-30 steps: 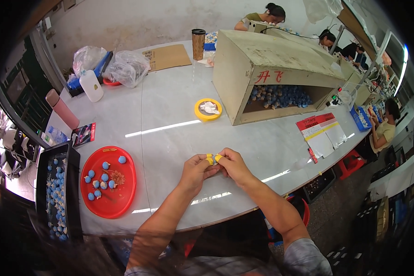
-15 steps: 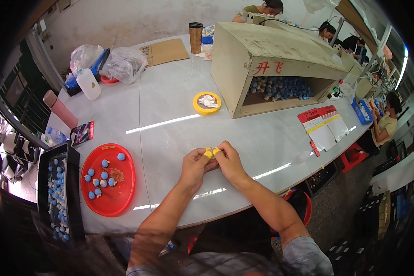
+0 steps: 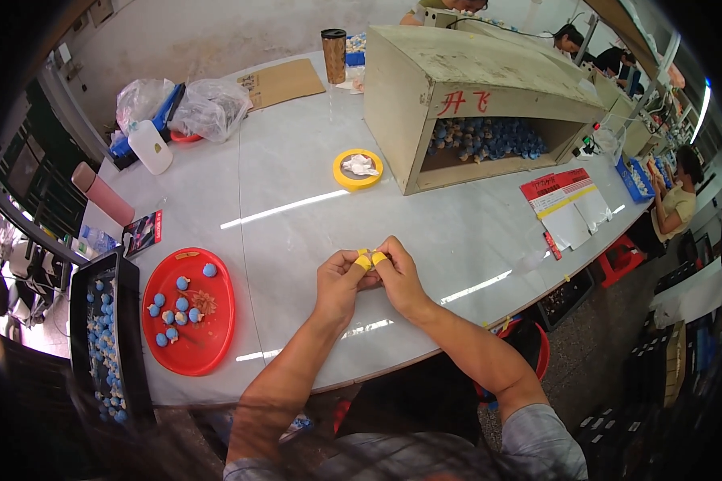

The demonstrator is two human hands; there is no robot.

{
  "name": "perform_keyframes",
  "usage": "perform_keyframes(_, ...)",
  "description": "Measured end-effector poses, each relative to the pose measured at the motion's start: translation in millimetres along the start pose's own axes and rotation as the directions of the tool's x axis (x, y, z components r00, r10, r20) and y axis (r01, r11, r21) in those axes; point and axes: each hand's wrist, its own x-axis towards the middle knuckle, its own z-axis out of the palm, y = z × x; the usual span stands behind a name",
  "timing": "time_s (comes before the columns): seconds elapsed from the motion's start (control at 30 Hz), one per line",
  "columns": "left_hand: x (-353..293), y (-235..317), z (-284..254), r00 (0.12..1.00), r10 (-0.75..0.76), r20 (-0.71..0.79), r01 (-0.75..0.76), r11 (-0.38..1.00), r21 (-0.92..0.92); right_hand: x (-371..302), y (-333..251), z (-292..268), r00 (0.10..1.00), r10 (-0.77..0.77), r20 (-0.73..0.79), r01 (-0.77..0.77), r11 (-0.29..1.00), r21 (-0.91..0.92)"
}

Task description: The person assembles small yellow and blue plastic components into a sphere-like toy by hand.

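Above the middle of the grey-white table, my left hand (image 3: 341,279) and my right hand (image 3: 397,276) meet, fingers pinched together at the tips. Yellow tape wraps the thumbs and a fingertip. Whatever the fingers pinch is small and mostly hidden behind them, so its kind cannot be made out. Left of my hands lies a red oval tray (image 3: 226,341) holding several small blue and cream pieces, such as a blue ball (image 3: 209,270). Beyond my hands rests a yellow tape roll (image 3: 342,172) with crumpled white tissue (image 3: 360,165) in its middle.
A black bin (image 3: 128,313) of blue pieces stands at the far left. At the back right, a beige metal box (image 3: 473,72) holds a heap of blue pieces (image 3: 489,138). A patterned tumbler (image 3: 334,60), cardboard (image 3: 285,84) and a pink bottle (image 3: 103,195) stand farther off. Other people sit beyond.
The view has shifted slightly. My hands stay together in a pinch, with the right fingers a little higher than before. The tray's pieces lie as they were.
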Motion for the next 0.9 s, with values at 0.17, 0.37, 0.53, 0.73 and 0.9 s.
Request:
perform_keyframes(0.17, -1.9, 4.0, 2.9, 0.998, 0.068, 0.005, -0.068, 0.997, 0.02, -0.3, -3.7, 1.9, 0.999, 0.038, 0.022, -0.04, 0.997, 0.063)
perform_keyframes(0.37, -18.3, 4.2, 13.1, 0.901, 0.401, 0.166, -0.418, 0.905, 0.083, -13.1, -12.4, -4.2, 0.92, -0.392, 0.027, 0.393, 0.916, -0.085)
perform_keyframes(0.53, -28.5, 8.7, 12.0, 0.832, 0.45, 0.325, -0.518, 0.84, 0.163, -20.4, -19.4, -6.4, 0.699, -0.71, 0.093, 0.704, 0.658, -0.267)
perform_keyframes(0.73, -31.1, 12.4, 14.1, 0.801, 0.484, 0.351, -0.572, 0.792, 0.214, -18.3, -21.6, -6.9, 0.657, -0.747, 0.105, 0.743, 0.617, -0.259)
perform_keyframes(0.9, -28.0, 12.3, 14.3, 0.798, 0.498, 0.339, -0.584, 0.777, 0.235, -17.0, -20.4, -7.3, 0.672, -0.734, 0.096, 0.731, 0.638, -0.241)
